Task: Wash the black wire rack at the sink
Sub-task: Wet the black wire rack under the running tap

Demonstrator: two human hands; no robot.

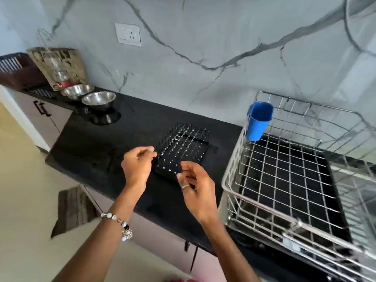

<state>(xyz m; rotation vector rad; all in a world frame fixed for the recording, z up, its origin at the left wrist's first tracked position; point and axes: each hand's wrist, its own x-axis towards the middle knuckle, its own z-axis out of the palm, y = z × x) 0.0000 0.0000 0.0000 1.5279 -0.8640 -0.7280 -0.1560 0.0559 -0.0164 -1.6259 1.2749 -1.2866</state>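
Observation:
The black wire rack lies flat on the black countertop, its upright prongs pointing up. My left hand hovers at the rack's near left edge, fingers loosely curled, thumb and forefinger close to the wire. My right hand, with a ring on one finger, is at the rack's near corner, its fingertips over the frame. Neither hand shows a firm grip on the rack. No sink is in view.
A large steel dish drainer stands to the right, with a blue cup hung on its back left corner. Two steel bowls sit at the far left of the counter. A floor mat lies below the counter edge.

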